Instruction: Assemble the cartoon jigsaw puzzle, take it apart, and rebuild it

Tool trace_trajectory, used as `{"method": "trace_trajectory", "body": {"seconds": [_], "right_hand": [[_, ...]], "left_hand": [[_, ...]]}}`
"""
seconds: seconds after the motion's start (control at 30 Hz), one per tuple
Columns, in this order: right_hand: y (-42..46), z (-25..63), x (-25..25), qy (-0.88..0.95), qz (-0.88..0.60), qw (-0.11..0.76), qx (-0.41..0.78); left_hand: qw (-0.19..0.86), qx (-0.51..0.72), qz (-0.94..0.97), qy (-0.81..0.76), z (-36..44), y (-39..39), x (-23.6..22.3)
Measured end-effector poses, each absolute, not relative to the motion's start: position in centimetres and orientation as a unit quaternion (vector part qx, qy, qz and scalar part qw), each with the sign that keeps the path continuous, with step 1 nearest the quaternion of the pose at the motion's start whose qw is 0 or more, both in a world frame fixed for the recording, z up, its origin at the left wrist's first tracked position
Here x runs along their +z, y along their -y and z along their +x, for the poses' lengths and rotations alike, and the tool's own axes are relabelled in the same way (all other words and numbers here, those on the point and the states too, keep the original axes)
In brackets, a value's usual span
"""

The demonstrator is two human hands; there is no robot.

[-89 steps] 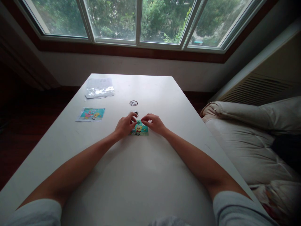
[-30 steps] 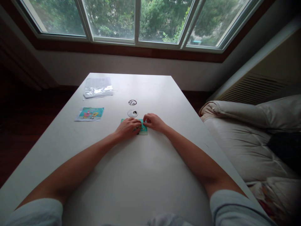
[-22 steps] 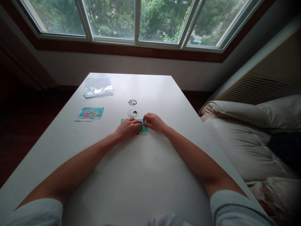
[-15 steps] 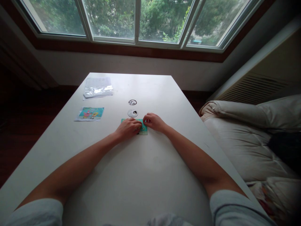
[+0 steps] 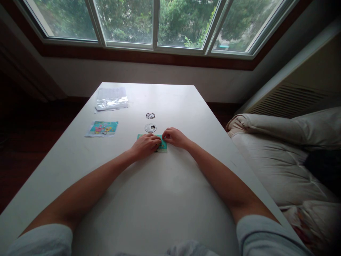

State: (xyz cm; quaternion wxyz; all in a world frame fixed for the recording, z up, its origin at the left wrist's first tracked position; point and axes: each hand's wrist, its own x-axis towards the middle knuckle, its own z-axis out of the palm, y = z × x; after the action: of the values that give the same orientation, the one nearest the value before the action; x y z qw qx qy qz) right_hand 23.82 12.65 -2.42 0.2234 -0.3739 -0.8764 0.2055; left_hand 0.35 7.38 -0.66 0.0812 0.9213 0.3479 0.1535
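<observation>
A small green picture card [image 5: 164, 146] lies flat on the white table in front of me, partly covered by my hands. My left hand [image 5: 146, 144] rests over its left and middle part, fingers bent together and pressing down on it. At the card's upper right edge is my right hand [image 5: 174, 137], its thumb and fingertips closed in a pinch. Whatever sits between those fingertips is too small to make out. Just beyond the card lies a round, silvery disc [image 5: 148, 128] with a dark spot, and farther off a smaller round disc [image 5: 150, 116].
On the left of the white table [image 5: 160, 206] lies a colourful cartoon picture sheet [image 5: 103, 128]. Behind it is a clear plastic sleeve [image 5: 111, 99] with papers. A padded light-coloured seat [image 5: 261, 156] stands along the right side, and a window [image 5: 128, 21] is ahead.
Hardly anything differs. My left fingers have shifted very slightly to the right on the card, while my right hand keeps its pinch at the same spot.
</observation>
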Motion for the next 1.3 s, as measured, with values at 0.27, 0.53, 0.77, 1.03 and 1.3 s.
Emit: {"method": "trace_trajectory", "body": {"seconds": [0.27, 0.53, 0.77, 1.03, 1.3], "right_hand": [[-12.8, 25.5, -2.0, 0.88, -0.323, 0.249, 0.245], [-12.8, 25.3, -2.0, 0.905, -0.306, 0.223, 0.192], [-12.8, 25.3, -2.0, 0.908, -0.305, 0.22, 0.184], [-12.4, 24.5, -2.3, 0.9, -0.318, 0.248, 0.166], [-11.6, 24.6, -1.0, 0.928, -0.306, 0.183, 0.104]], "left_hand": [[0.066, 0.141, 0.928, -0.339, 0.4, -7.3, -0.6], [0.035, 0.123, 0.934, -0.334, 0.5, -7.2, -0.7], [-0.04, 0.083, 0.945, -0.315, 1.0, -6.3, 0.2], [-0.029, 0.088, 0.943, -0.319, 0.6, -6.4, 0.0], [0.015, 0.13, 0.943, -0.305, -0.1, -7.3, -1.1]]}}
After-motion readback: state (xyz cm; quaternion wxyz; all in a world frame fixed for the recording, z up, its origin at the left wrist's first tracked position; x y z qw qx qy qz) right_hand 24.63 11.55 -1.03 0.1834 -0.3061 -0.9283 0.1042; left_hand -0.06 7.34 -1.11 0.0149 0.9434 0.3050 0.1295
